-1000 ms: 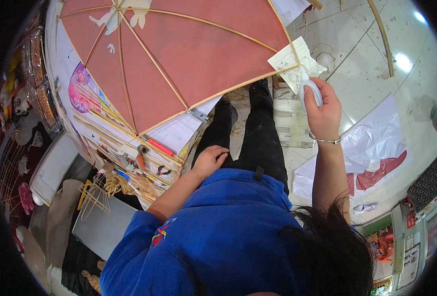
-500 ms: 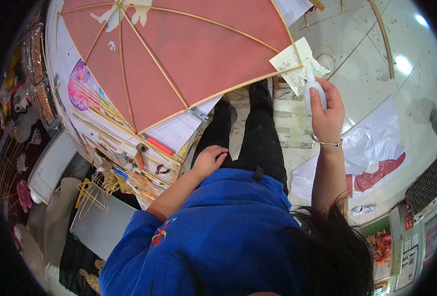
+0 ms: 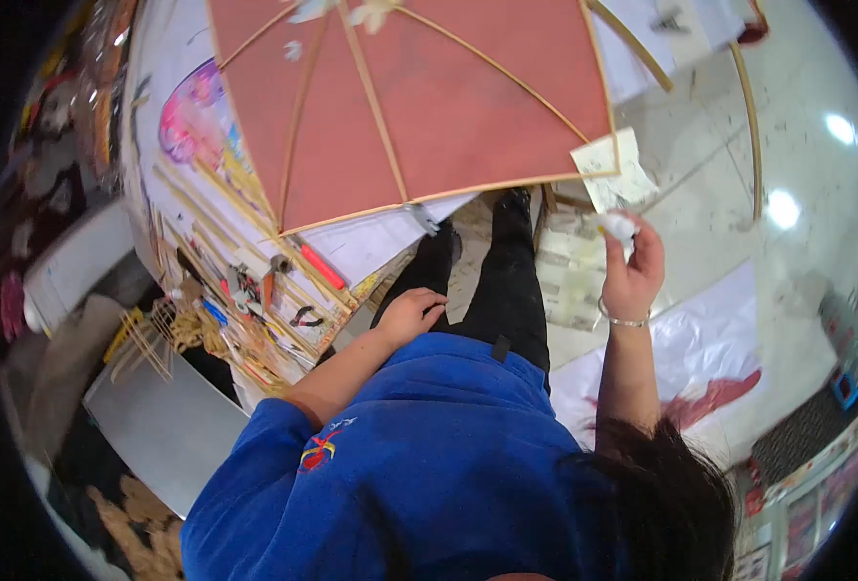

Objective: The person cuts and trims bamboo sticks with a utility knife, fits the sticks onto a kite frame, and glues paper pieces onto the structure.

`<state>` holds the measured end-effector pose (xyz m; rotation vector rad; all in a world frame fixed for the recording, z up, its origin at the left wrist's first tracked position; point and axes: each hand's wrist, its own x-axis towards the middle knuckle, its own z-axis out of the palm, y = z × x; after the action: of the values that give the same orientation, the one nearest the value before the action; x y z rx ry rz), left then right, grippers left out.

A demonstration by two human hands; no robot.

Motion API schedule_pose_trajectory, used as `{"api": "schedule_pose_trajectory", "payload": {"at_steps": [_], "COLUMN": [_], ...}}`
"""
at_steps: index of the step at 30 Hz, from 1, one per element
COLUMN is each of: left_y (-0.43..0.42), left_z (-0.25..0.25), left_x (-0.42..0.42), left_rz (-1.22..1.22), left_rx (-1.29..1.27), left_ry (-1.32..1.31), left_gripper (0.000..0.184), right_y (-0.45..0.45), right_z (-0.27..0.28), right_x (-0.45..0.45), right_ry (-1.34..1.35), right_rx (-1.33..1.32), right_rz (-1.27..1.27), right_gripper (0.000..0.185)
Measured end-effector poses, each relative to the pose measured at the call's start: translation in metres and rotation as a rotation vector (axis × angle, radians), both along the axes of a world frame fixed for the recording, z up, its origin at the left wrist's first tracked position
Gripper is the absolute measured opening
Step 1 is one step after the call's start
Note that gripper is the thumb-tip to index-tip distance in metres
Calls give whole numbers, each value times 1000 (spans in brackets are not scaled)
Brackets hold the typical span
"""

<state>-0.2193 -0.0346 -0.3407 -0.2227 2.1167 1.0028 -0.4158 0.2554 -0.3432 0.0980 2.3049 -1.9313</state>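
Observation:
In my right hand [image 3: 634,269] is a small white squeeze bottle [image 3: 617,228], tilted and foreshortened, just below a torn paper with a line sketch [image 3: 600,186]. That paper lies against the corner of a large red panel [image 3: 477,107] framed with thin bamboo strips. My left hand [image 3: 413,316] lies flat on my thigh, holding nothing. A metal clip [image 3: 421,219] sits on the panel's near edge.
A worktable at the left carries bamboo strips [image 3: 192,208], a red-handled tool [image 3: 321,265] and pliers [image 3: 305,318]. On the floor at right lies a white sheet [image 3: 715,334] with a red scrap [image 3: 724,395]. A curved bamboo strip [image 3: 753,145] stands out at upper right.
My right hand has drawn the bottle down, away from the panel's corner, and tipped it. The whole view has shifted and turned. The left hand stays on the thigh.

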Motion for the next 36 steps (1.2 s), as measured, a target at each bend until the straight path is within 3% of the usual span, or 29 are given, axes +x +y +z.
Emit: {"api": "schedule_pose_trajectory", "payload": {"at_steps": [6, 11, 15, 19, 21, 22, 24, 25, 27, 30, 33, 35, 36], "left_y": [-3, -29, -75, -124, -156, -173, -223, -247, -289, -330, -353, -359, -362], "left_z": [38, 83, 103, 103, 91, 82, 96, 90, 78, 63, 35, 23, 16], "left_x": [-21, -14, 38, 122, 168, 189, 223, 241, 260, 262, 254, 250, 249], "left_rz": [199, 331, 425, 585, 883, 1022, 1349, 1384, 1434, 1348, 1315, 1333, 1316], "left_rx": [170, 168, 259, 65, -139, -231, -213, -324, -391, -443, -501, -527, -564], "left_ry": [274, 579, 761, 867, 840, 820, 767, 766, 828, 841, 770, 723, 731], "left_gripper": [23, 60, 35, 34, 34, 33, 33, 29, 27, 28, 28, 28, 28], "right_y": [-63, -135, -200, -282, -322, -342, -386, -405, -421, -437, -461, -458, -448], "right_z": [56, 94, 109, 127, 148, 160, 216, 245, 303, 348, 375, 378, 380], "right_x": [13, 62, 108, 152, 171, 178, 192, 201, 235, 265, 271, 291, 318], "right_ry": [226, 355, 415, 468, 367, 355, 282, 305, 152, -338, -282, -189, -108], "right_rx": [27, 52, 7, 52, 59, 29, -174, -295, -597, -1138, -1177, -1168, -1145], "right_rz": [465, 816, 1093, 1284, 1317, 1298, 1376, 1396, 1320, 1486, 1707, 1597, 1412], "right_gripper": [30, 35, 36, 43, 49, 43, 17, 8, 4, 13, 16, 19, 20]}}
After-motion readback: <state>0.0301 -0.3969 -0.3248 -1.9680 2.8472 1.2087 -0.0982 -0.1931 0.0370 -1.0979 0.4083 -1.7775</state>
